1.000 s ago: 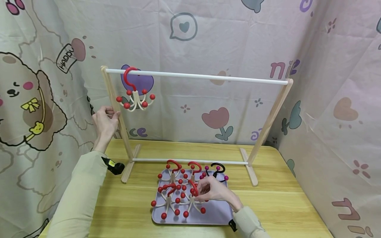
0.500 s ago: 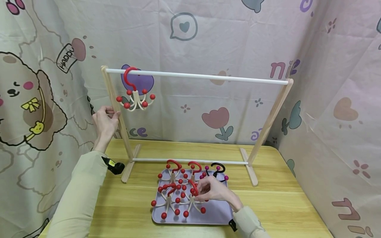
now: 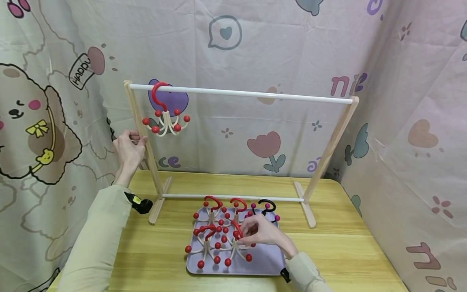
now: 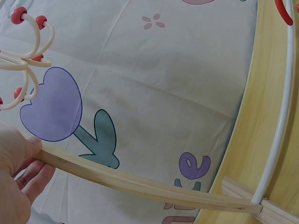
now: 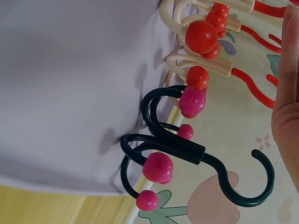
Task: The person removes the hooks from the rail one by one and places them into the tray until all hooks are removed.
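Note:
My left hand (image 3: 129, 152) grips the left wooden post (image 3: 151, 162) of a rack, thumb and fingers on either side in the left wrist view. Over the tray, my right hand (image 3: 264, 233) pinches a cream multi-arm hook hanger (image 3: 236, 244) with red ball tips near the base of its red hook. That hanger stands on the lilac tray (image 3: 266, 263) among several alike. A black hanger (image 5: 177, 144) with magenta balls stands at the tray's back right. One red-hooked hanger (image 3: 166, 117) hangs at the left of the white top rail (image 3: 237, 93).
The rack's right post (image 3: 332, 150) and its foot (image 3: 305, 207) stand behind and right of the tray. A low white bar (image 3: 233, 197) runs just behind the tray. Patterned curtains (image 3: 226, 61) surround the wooden table (image 3: 343, 251).

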The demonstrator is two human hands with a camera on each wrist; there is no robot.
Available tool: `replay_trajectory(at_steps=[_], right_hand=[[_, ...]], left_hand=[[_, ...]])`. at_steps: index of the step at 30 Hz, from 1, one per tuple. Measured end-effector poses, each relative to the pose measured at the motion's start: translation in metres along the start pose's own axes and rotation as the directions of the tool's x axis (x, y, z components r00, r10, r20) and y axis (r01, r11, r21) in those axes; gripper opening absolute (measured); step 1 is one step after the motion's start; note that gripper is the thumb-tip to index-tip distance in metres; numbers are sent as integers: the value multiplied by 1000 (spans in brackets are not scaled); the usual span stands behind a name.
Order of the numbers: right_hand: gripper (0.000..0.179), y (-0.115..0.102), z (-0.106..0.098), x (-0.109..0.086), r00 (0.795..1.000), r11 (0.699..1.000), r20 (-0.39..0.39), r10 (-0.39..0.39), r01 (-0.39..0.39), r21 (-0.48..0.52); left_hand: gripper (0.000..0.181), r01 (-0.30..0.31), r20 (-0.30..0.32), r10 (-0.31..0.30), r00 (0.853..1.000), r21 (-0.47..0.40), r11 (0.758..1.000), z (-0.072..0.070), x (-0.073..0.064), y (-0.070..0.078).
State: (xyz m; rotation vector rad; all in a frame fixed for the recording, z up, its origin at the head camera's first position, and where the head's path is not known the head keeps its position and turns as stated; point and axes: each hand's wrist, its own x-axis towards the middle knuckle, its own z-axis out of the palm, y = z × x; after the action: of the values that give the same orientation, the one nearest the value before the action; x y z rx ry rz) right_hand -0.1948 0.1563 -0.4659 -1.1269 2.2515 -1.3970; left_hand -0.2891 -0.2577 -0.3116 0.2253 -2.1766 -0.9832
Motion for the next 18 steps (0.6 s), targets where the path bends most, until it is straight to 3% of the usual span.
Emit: replay_trajectory(at_steps=[12,18], right_hand=[[17,-5,-5,3,997,999,-69,-36,38,23],[18,-8,-8,5,994,1000,-108,-16,18,12]], left_hand=[[29,2,5,-2,1000,-1,1000,0,0,0],[30,5,7,-5,1000,2,1000,0,1,0]])
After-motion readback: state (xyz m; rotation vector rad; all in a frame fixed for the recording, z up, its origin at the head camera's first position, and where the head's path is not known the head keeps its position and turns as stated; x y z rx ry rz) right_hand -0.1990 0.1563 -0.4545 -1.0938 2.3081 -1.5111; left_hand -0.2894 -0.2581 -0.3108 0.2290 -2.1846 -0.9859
